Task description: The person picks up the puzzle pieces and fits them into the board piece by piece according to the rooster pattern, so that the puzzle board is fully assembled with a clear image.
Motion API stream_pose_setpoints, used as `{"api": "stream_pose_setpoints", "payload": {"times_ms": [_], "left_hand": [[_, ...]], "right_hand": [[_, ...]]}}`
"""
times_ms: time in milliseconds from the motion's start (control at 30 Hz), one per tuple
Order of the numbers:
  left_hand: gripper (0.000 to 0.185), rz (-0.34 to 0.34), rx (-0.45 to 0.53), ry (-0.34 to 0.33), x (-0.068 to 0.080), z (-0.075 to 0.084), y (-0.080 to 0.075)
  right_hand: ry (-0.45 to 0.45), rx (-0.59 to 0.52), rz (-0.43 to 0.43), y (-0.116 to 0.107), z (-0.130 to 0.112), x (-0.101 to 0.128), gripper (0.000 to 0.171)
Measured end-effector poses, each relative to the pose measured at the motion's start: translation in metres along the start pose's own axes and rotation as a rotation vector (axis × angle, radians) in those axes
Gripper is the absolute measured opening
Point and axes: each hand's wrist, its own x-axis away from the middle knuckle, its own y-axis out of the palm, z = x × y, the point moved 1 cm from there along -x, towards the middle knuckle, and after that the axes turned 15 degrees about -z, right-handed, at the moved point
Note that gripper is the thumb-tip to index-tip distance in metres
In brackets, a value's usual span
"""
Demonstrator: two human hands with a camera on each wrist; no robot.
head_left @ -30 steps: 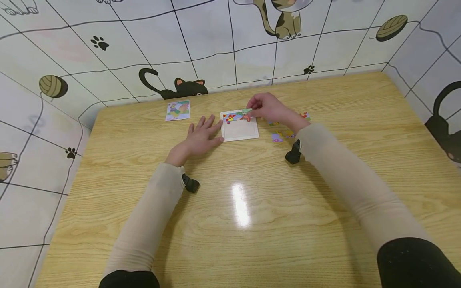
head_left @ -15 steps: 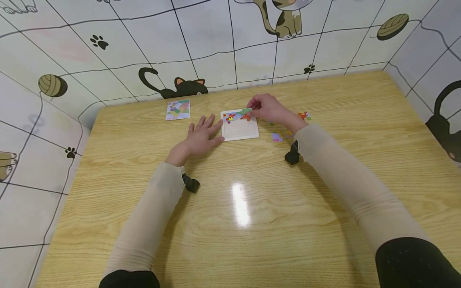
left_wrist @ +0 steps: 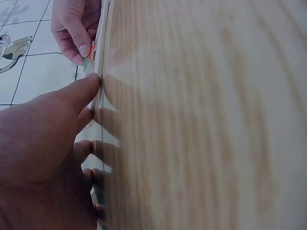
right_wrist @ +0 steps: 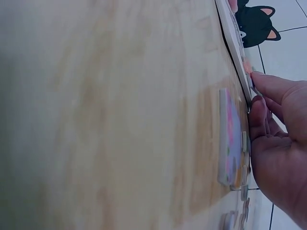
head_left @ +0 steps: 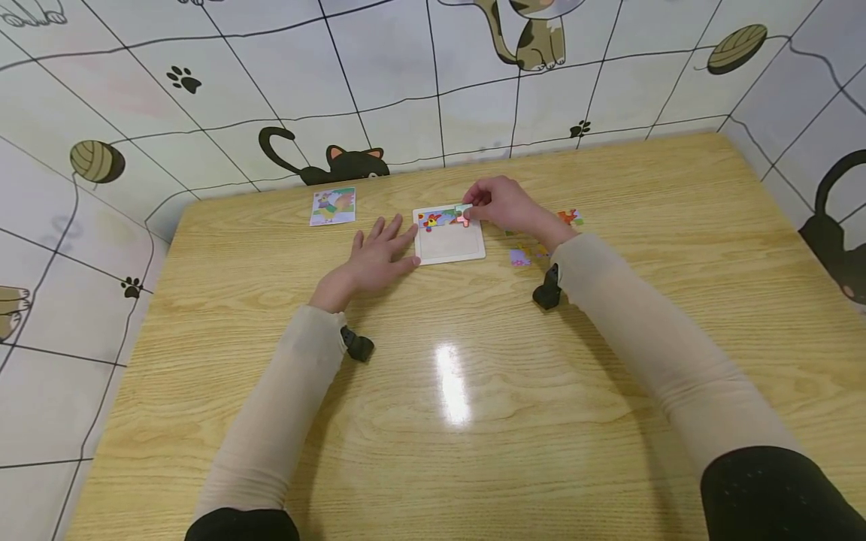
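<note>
Wall (head_left: 392,75): white with dark grid lines and cartoon cats (head_left: 345,167), standing behind and beside the table.
Table (head_left: 541,413): pale wood grain, glossy, with a bright patch of reflected light near the middle.
Puzzle tray (head_left: 449,244): white, shallow, flat near the table's far edge; a colourful strip (head_left: 433,219) of pieces fills its upper left, and the lower part is bare.
Held piece (head_left: 462,218): green and reddish, at the tray's upper right corner; whether it sits flush cannot be told.
Right hand (head_left: 504,203): thumb and fingers nearly closed together, pinching that piece by its edge.
Left hand (head_left: 380,259): palm down, fingers spread and fairly straight, thumb and forefinger touching the tray's left side; grasping nothing.
Loose pieces (head_left: 520,258): scattered right of the tray, partly hidden below the right wrist.
Picture card (head_left: 333,206): lying left of the tray.
Risk: pressing down with the tabs misaligned could make the piece ride up or lift its neighbours; a sideways push could slide the tray if the left hand eases off; a low sweep of the right wrist could scatter the loose pieces.
</note>
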Motion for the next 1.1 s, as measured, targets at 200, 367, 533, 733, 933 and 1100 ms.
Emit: {"api": "stream_pose_setpoints", "payload": {"times_ms": [200,367,533,733,933,1100], "left_hand": [[0.069,0.002,-0.003,0.001,0.0003,-0.0003,0.0004],[0.07,-0.002,-0.001,-0.001,-0.0005,-0.0011,0.0003],[0.07,-0.003,0.0,-0.002,-0.0011,-0.0025,0.0004],[0.069,0.0,-0.001,0.0,-0.0026,-0.0038,0.0006],[0.069,0.002,0.005,0.004,-0.0033,-0.0039,0.0008],[0.069,0.003,0.001,0.004,-0.0035,-0.0039,0.0009]], "right_hand": [[0.002,0.007,-0.01,0.0011,0.0015,-0.003,0.024],[0.011,0.011,-0.013,0.0022,0.0008,-0.0023,0.025],[0.018,0.014,-0.016,0.0033,-0.0002,-0.003,0.026],[0.027,0.011,-0.002,0.004,0.0002,-0.0049,0.025],[0.038,0.014,0.008,0.004,0.0002,-0.0047,0.025],[0.044,0.03,0.011,0.0043,-0.0004,-0.0047,0.025]]}}
